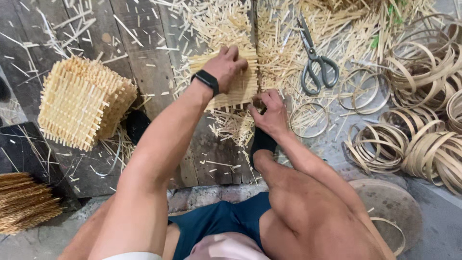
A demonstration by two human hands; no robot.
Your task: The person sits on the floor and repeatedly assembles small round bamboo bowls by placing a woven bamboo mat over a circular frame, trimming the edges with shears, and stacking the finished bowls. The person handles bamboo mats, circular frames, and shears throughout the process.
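My left hand (pixel 226 65), with a black band on its wrist, presses down on a flat mat of woven bamboo slats (pixel 240 86) lying on dark wooden boards. My right hand (pixel 270 113) pinches the mat's lower right corner, fingers closed on its edge. A black handle-like object (pixel 262 143) shows just below the right hand, partly hidden by it; whether the hand holds it I cannot tell. My bent knee rises under the right arm.
A stack of finished woven mats (pixel 82 103) lies at left. Grey scissors (pixel 315 65) rest among bamboo offcuts at upper right. Several coiled bamboo-strip rings (pixel 418 120) pile at right. A straw broom (pixel 24 202) sits at lower left, a round stone (pixel 387 204) at lower right.
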